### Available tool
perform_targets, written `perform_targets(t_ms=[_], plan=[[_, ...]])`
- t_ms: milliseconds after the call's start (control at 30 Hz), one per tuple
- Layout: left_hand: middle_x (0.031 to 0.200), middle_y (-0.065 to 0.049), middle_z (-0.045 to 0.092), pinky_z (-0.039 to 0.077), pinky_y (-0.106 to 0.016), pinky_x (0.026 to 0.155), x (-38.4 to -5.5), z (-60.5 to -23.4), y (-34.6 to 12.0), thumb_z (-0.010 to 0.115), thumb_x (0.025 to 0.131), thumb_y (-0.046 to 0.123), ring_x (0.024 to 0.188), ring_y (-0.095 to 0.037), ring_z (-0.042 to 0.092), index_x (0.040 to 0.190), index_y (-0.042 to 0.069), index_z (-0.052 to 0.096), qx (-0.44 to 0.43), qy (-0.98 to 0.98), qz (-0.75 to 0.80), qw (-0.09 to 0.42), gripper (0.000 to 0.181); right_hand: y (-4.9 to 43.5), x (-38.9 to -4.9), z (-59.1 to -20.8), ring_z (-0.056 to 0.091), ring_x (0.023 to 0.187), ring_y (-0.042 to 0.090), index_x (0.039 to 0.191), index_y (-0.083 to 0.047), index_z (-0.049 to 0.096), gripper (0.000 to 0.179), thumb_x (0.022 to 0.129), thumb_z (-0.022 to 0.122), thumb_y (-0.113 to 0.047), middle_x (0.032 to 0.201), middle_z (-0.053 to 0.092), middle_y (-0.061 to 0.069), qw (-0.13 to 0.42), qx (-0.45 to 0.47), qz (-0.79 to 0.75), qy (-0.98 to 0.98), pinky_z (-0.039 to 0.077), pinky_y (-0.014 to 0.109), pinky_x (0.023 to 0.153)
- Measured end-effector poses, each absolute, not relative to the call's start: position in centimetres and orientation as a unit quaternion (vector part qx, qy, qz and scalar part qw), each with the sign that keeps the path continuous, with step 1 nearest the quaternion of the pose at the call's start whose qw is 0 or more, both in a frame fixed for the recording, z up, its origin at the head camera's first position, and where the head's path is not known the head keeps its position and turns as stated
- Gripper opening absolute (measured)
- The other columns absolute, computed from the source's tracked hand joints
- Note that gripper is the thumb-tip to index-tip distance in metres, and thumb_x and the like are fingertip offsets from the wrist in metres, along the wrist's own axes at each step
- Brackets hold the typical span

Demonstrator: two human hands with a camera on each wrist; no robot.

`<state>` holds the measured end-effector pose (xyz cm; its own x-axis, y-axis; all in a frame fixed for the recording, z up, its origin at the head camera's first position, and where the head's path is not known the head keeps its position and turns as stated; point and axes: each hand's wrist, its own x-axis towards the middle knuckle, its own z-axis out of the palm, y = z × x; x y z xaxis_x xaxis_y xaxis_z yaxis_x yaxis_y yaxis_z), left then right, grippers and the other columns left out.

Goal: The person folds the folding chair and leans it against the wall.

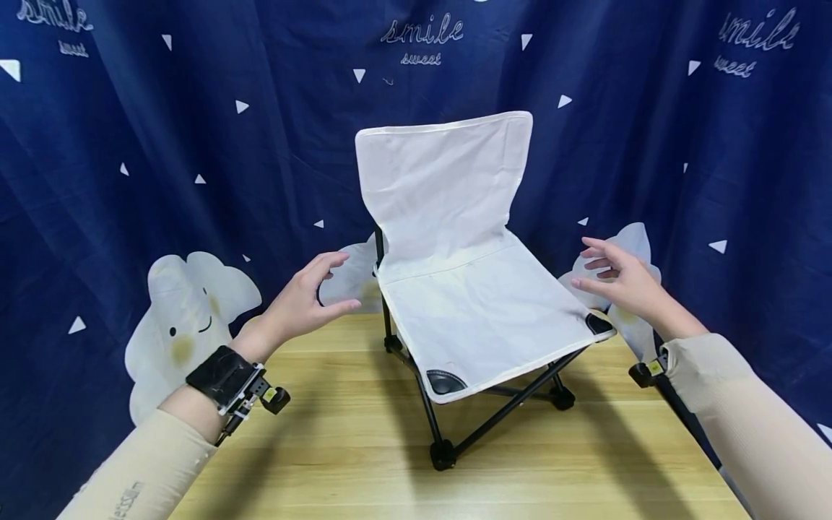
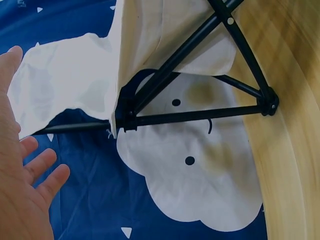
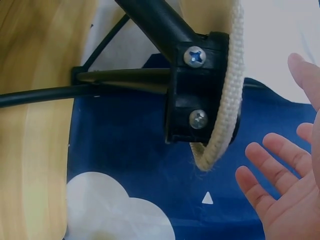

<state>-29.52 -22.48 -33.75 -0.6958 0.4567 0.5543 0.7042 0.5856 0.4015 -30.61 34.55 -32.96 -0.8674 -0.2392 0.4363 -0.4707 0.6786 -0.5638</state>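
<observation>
An unfolded camping chair with white fabric and black tube legs stands on the wooden table, its seat angled toward the front. To the left of the backrest my left hand hovers in the air, thumb and fingers apart and holding nothing. On the other side, my right hand hangs beside the seat with its fingers loosely spread. The right wrist view shows a black corner bracket with two screws, edged by white piping, near that hand. In the left wrist view the crossed legs meet at a rivet.
The wooden table runs beneath the chair. Behind it hangs a dark blue curtain printed with white triangles, lettering and smiling clouds. A black strap with a small camera mount sits on the left wrist.
</observation>
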Motion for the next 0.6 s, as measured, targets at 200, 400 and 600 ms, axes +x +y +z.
perform_targets(t_ms=[200,400,600], plan=[[0.16,-0.019,0.055,0.054,-0.055,0.113,-29.4,-33.9,-21.8,0.091,0.089,0.021,0.142,-0.036,0.058,0.156,0.0,0.052,-0.341,-0.864,-0.313,0.197,0.08,34.5,-30.4,-33.2,0.055,0.107,-0.011,0.162,0.002,0.044,0.078,0.096,0.083,-0.01,0.143,0.062,0.033,0.162,0.198,0.349,-0.902,0.043,0.0,0.087],[0.161,-0.02,0.055,0.053,-0.058,0.113,-28.9,-34.1,-21.2,0.09,0.09,0.022,0.139,-0.038,0.06,0.157,0.001,0.052,-0.35,-0.863,-0.314,0.184,0.079,34.6,-30.4,-33.7,0.054,0.107,-0.01,0.161,0.001,0.046,0.078,0.094,0.085,-0.011,0.143,0.063,0.032,0.158,0.198,0.34,-0.906,0.043,0.001,0.087],[0.159,-0.019,0.056,0.054,-0.057,0.111,-28.6,-34.6,-20.6,0.09,0.089,0.022,0.138,-0.036,0.06,0.157,0.002,0.052,-0.367,-0.857,-0.308,0.186,0.08,34.5,-30.4,-33.9,0.055,0.107,-0.01,0.159,0.001,0.05,0.076,0.093,0.086,-0.01,0.141,0.065,0.032,0.163,0.207,0.334,-0.905,0.044,0.003,0.088]])
